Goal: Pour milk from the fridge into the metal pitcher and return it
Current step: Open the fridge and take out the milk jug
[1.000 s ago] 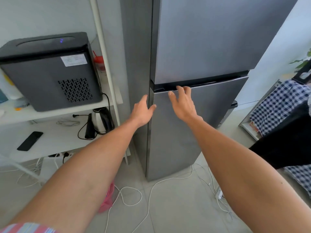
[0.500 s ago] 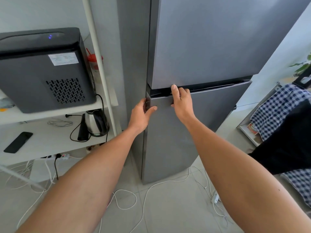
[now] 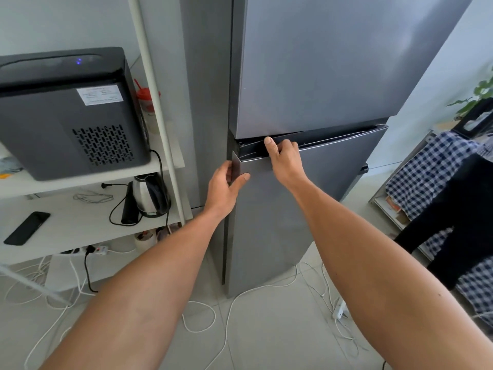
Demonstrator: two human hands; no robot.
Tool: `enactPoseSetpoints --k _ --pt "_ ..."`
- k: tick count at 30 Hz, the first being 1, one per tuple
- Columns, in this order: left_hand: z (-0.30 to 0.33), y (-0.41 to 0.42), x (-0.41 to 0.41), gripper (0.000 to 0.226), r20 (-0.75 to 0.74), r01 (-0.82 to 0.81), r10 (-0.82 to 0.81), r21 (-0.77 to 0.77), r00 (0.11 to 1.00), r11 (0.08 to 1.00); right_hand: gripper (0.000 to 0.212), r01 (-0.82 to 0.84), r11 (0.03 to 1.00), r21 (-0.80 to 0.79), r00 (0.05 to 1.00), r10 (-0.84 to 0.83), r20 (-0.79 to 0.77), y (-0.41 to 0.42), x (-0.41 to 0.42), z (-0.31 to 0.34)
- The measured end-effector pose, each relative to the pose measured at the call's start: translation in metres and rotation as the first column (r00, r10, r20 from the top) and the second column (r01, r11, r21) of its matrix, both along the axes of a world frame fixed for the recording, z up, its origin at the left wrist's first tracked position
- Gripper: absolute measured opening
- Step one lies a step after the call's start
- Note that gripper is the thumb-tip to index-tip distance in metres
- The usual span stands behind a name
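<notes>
Both hands have closed in: left hand (image 3: pixel 222 186) now pinches the fridge door's (image 3: pixel 306 209) left edge, right hand (image 3: pixel 284 158) hooks its top edge.

White shelf post (image 3: pixel 156 113) stands just left of the fridge (image 3: pixel 320 62); cables (image 3: pixel 226 311) cross the floor in front

Both bare arms stretch forward and slightly inward from the lower corners of the view, elbows nearly straight, forearms converging toward the middle. The left hand (image 3: pixel 223 186) is turned on edge, thumb (image 3: pixel 241 180) pointing right and flat on a front face, the other fingers wrapped out of sight around a corner edge. The right hand (image 3: pixel 284 160) sits a little higher and just beside it, back facing the camera, fingers (image 3: pixel 269 144) curled downward over a ledge, knuckles bent, wrist slightly cocked.
</notes>
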State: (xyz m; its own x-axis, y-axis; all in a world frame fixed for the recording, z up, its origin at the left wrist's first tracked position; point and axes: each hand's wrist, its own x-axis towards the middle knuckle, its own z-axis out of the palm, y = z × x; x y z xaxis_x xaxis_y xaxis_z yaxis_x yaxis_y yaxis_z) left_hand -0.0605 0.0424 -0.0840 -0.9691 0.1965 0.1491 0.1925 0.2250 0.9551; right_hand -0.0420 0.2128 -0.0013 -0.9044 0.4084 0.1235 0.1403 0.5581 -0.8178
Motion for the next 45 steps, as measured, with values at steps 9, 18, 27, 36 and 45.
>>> enactPoseSetpoints --k 9,18,27,36,45 --pt "-0.003 -0.008 0.028 0.021 0.080 -0.008 0.005 0.034 0.997 0.999 0.055 0.144 0.990 0.010 0.989 -0.144 0.022 0.009 0.047 0.005" --pt "-0.004 0.024 0.053 0.041 -0.021 0.247 -0.259 -0.240 0.966 0.939 0.061 0.269 0.961 -0.056 0.962 -0.266 0.063 0.047 0.124 0.018" --pt "0.000 0.082 0.092 0.058 -0.018 0.443 -0.507 -0.460 0.862 0.770 0.068 0.297 0.939 -0.174 0.955 -0.288 0.077 0.102 0.214 0.029" --pt "0.003 0.154 0.150 0.061 -0.073 0.492 -0.694 -0.652 0.716 0.577 0.035 0.350 0.930 0.108 0.920 -0.363 0.145 0.162 0.290 0.043" --pt "0.012 0.227 0.203 0.055 -0.099 0.460 -0.792 -0.768 0.603 0.446 0.037 0.419 0.746 0.518 0.832 -0.544 0.111 0.234 0.348 0.026"
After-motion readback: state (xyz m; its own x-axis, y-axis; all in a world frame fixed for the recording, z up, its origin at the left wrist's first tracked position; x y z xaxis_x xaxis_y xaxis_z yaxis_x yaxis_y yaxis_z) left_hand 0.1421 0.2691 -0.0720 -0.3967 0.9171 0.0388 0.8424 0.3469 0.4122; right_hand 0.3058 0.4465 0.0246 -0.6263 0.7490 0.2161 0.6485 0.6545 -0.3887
